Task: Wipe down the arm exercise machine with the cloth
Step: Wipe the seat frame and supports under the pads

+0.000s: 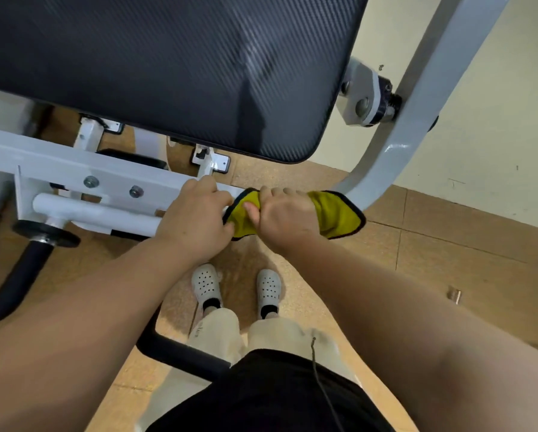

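the machine's big black pad hangs over its white frame bar. at the bar's right end sits the yellow cloth, soft and light, likely best gripped bunched. the right hand clenches its middle; the left hand pinches its left edge.

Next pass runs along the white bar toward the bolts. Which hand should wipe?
Right, probably. The right hand grips the yellow cloth at the end of the white bar. The left hand grips bare metal beside it.
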